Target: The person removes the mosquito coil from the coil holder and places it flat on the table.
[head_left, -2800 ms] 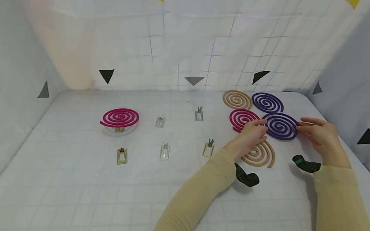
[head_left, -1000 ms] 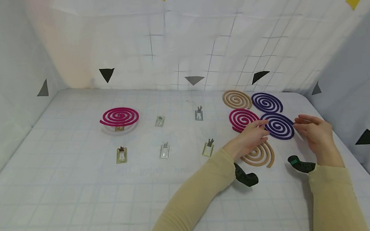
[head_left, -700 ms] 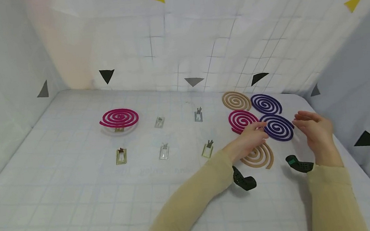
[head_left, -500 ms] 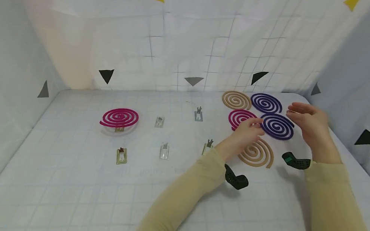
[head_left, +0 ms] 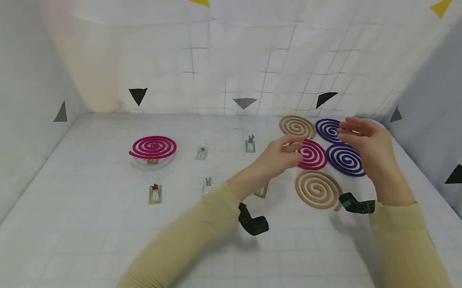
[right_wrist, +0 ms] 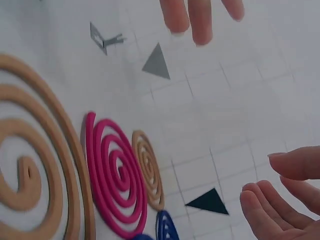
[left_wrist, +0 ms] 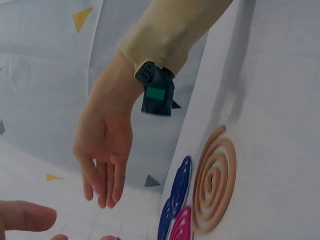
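Note:
My left hand [head_left: 277, 160] hovers with relaxed fingers left of a pink mosquito coil [head_left: 311, 154], overlapping its left edge in the head view. My right hand [head_left: 374, 150] is raised, fingers loosely bent and holding nothing, in front of the right edges of two purple coils. The near purple coil [head_left: 344, 159] lies flat against the pink one; behind it lies the far purple coil [head_left: 326, 129], partly hidden by the fingers. A tan coil [head_left: 297, 126] lies at the back and another tan coil [head_left: 317, 189] in front. In the right wrist view the pink coil [right_wrist: 117, 172] lies between the tan ones.
Far left, another pink coil [head_left: 154, 146] sits raised on a small metal stand. Several metal stands stand about the middle, among them a gold one [head_left: 155, 194] and silver ones [head_left: 202, 153]. White sheeted walls [head_left: 247, 58] enclose the table [head_left: 211, 277].
Earlier both hands were at the near purple coil, which shifted slightly left. The right hand let go of its edge and rose leftward; the left hand drew away to the left.

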`<state>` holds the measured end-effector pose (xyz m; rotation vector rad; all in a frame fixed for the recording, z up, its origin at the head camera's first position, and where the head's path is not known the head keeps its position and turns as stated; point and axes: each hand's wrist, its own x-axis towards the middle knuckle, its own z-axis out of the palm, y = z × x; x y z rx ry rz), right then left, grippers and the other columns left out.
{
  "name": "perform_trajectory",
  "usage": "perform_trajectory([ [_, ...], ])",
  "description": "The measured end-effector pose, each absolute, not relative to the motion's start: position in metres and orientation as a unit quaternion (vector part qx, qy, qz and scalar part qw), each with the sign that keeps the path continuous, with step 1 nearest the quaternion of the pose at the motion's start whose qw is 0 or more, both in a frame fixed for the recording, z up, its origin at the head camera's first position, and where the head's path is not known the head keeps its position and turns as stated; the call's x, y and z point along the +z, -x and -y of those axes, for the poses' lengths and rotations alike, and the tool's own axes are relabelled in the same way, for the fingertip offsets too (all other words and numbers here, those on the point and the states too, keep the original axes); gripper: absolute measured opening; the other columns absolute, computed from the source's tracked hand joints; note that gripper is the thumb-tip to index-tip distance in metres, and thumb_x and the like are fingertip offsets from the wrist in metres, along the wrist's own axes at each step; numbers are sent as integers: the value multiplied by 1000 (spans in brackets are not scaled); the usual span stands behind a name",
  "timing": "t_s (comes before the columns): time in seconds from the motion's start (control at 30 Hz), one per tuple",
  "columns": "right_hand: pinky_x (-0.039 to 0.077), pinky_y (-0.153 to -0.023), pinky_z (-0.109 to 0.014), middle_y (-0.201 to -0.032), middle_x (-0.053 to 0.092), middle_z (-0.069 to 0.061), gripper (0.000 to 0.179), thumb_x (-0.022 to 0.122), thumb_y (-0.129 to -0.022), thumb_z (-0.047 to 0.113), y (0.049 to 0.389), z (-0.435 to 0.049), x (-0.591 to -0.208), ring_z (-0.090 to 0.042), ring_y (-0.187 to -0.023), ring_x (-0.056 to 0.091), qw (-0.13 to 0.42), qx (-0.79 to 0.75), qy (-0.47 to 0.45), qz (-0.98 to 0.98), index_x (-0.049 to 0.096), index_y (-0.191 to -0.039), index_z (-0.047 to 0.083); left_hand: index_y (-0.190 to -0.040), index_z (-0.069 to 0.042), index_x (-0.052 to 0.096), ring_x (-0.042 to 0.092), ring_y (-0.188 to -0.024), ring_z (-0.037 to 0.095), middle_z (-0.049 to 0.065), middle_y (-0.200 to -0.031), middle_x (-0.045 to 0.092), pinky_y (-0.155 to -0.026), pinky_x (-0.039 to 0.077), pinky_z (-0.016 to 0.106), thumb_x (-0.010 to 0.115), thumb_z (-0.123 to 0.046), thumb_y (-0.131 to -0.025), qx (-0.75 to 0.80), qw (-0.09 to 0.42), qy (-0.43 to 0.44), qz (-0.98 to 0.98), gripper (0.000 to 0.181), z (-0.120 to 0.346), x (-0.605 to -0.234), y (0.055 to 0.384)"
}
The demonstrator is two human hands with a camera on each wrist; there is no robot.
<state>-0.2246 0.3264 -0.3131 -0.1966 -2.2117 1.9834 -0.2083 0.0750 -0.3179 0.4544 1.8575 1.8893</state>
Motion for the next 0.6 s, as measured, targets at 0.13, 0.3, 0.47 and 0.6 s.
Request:
perform_trajectory([
  [0.13, 50, -92, -10, -130, 59, -4, 56, 68, -93, 7, 221, -311, -308, -8, -110, 64, 79, 666, 36, 741, 48, -146, 7, -149, -10, 41, 48, -139, 24, 9, -155, 45, -111, 44, 35, 55, -7, -100, 683, 218, -178, -674, 51, -40, -312, 206],
  [0.3, 50, -90, -10, -128, 58, -2, 51, 67, -94, 5, 217, -285, -305, -10, -113, 61, 67, 678, 9, 732, 51, -142, 10, -150, -10, 40, 48, -138, 26, 11, -155, 45, -112, 43, 36, 55, -6, -100, 678, 197, -174, -686, 53, 7, -310, 204],
  [0.47, 51, -89, -11, -127, 59, 0, 48, 67, -94, 6, 216, -252, -304, -18, -122, 58, 34, 671, -8, 741, 52, -140, 11, -151, -10, 39, 48, -139, 27, 11, -154, 45, -114, 41, 41, 55, -6, -100, 678, 174, -157, -697, 53, 58, -313, 204],
  [0.6, 50, -95, -15, -139, 55, -7, 49, 67, -96, 12, 216, -227, -302, -20, -129, 55, 0, 642, -15, 767, 50, -142, 15, -151, -11, 38, 48, -139, 27, 10, -154, 45, -115, 39, 44, 56, -9, -100, 683, 149, -130, -703, 54, 94, -317, 202],
])
